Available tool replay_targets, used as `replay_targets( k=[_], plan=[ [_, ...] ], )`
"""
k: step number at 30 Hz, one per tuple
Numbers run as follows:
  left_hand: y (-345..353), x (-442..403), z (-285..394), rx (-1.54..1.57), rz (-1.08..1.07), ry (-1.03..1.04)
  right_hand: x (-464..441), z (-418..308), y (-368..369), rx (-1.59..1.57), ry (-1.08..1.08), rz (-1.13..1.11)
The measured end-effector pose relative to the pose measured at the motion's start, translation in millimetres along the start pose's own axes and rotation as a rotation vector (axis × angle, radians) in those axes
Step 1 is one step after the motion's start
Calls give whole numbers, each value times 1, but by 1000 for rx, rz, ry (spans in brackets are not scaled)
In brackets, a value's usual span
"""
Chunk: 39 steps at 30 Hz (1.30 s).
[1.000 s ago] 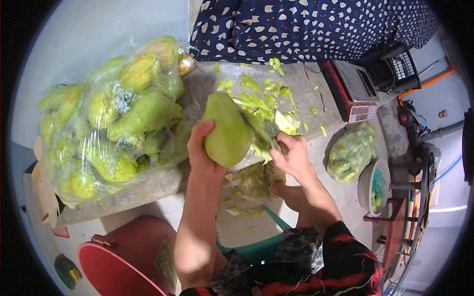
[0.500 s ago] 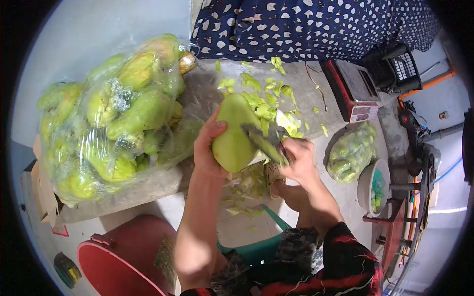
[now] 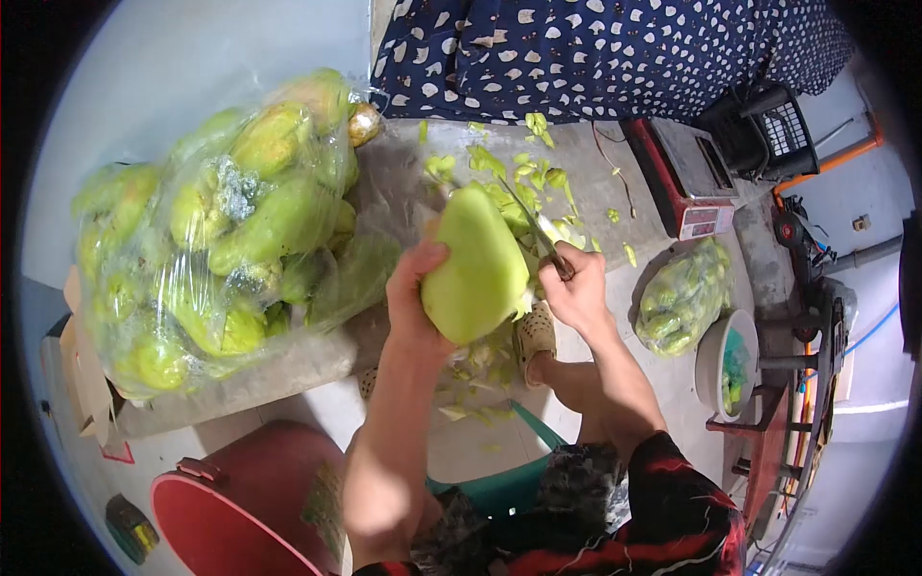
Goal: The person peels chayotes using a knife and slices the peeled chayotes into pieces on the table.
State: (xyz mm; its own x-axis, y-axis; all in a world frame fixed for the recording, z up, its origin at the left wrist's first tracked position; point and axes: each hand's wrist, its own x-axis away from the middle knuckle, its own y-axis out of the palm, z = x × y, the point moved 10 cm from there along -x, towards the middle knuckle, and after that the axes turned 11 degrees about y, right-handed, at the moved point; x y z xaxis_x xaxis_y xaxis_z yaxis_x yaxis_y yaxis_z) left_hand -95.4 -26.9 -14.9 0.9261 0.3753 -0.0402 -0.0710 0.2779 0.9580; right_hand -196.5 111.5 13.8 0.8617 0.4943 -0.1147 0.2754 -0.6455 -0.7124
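A pale green, peeled-looking fruit (image 3: 473, 269) is held in my left hand (image 3: 419, 293), whose fingers wrap round its left and lower side. My right hand (image 3: 579, 288) is closed on the handle of a knife (image 3: 534, 227). The blade points up and to the left, beside the fruit's upper right edge. Green peelings (image 3: 523, 182) lie scattered on the concrete ledge (image 3: 394, 158) behind the fruit. More peelings lie on the floor below the hands.
At the left, a large clear plastic bag (image 3: 230, 230) holds several green fruits. A red scale (image 3: 682, 178) and a black basket (image 3: 778, 130) stand at the upper right. Also right are a filled bag (image 3: 685, 298) and a white basin (image 3: 712, 365). A red bin (image 3: 245, 499) is at lower left.
The fruit in my left hand has shifted right and slightly down. The knife has swung from across the fruit's right side to its upper right edge, its blade now pointing up.
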Motion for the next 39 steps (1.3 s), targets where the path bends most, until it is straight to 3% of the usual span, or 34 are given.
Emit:
replay_targets(
  k=[3, 5, 6, 8, 12, 23, 28, 33, 39],
  plan=[
    [-7, -3, 13, 110, 146, 110, 3, -2, 1, -72, -10, 12],
    [-11, -3, 18, 115, 149, 127, 17, -33, -6, -119, -256, 82],
    [-12, -3, 19, 121, 154, 135, 16, -36, -6, -120, -256, 81],
    [-12, -2, 18, 99, 210, 137, 38, -69, -13, -100, -628, 148],
    [-16, 1, 10, 35, 209, 84, 51, -85, -12, 11, -748, 167],
    [6, -2, 5, 81, 120, 94, 56, -84, -15, 60, -763, 202],
    [-13, -5, 12, 16, 170, 145, 30, -48, -12, 20, -463, 175],
    [1, -7, 8, 7, -18, 74, 34, -61, -19, -44, -549, 86],
    [5, -4, 7, -41, 9, 68, 46, -79, -25, -153, -681, 33]
  ],
)
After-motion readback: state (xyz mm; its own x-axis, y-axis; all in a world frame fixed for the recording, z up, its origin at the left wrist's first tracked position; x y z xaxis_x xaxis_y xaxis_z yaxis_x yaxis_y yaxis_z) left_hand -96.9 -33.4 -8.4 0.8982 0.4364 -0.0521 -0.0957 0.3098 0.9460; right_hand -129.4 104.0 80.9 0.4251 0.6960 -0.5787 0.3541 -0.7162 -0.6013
